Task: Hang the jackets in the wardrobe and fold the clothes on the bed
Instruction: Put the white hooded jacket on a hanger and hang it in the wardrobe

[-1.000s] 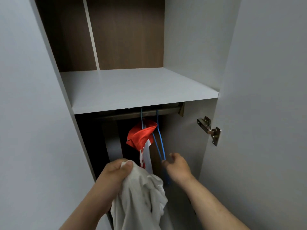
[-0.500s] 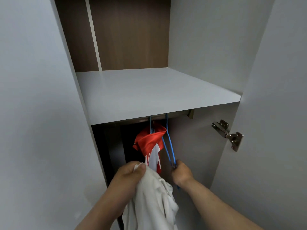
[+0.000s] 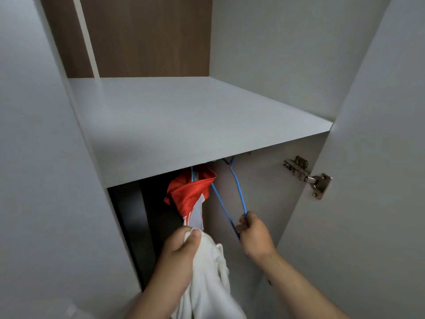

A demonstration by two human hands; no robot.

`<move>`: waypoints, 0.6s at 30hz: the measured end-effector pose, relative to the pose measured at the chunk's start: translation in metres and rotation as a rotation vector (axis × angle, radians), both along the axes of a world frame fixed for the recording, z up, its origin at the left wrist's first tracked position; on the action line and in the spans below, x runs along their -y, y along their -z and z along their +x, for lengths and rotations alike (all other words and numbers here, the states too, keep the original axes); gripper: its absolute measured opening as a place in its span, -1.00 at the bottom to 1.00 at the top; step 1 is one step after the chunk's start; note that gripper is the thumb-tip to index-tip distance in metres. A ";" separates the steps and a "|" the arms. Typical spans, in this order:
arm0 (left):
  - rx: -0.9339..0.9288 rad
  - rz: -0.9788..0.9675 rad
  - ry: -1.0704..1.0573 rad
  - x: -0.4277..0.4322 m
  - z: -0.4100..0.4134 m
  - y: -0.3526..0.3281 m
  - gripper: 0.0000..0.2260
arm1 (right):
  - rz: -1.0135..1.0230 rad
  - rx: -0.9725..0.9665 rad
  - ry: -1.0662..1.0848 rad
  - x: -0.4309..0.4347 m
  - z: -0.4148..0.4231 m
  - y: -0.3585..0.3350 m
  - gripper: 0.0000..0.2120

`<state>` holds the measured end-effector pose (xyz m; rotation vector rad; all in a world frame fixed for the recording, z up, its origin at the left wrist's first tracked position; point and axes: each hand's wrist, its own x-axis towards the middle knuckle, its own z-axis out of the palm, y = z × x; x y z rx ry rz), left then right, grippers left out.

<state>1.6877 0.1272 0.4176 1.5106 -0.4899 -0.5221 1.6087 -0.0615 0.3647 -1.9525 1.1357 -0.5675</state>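
White jacket (image 3: 211, 272): you are holding it bunched up at the wardrobe opening, below the shelf (image 3: 184, 125).
Left grip (image 3: 181, 247): your fingers are curling tight round the jacket's top.
Right grip (image 3: 255, 233): you are pinching the blue hanger (image 3: 238, 192), whose top is reaching under the shelf.
Red jacket (image 3: 190, 194): it is hanging just left of that hanger.

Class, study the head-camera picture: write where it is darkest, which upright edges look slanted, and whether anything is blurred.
Head view: darkest below the shelf, left of the red jacket; head view: the door slants outward toward the top; head view: soft even light, no glare; blue hanger, right hand and left hand gripping the white garment look sharp.
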 end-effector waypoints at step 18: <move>-0.426 -0.009 0.126 0.066 -0.035 0.067 -0.77 | 0.563 0.439 0.025 -0.100 -0.110 -0.044 -0.82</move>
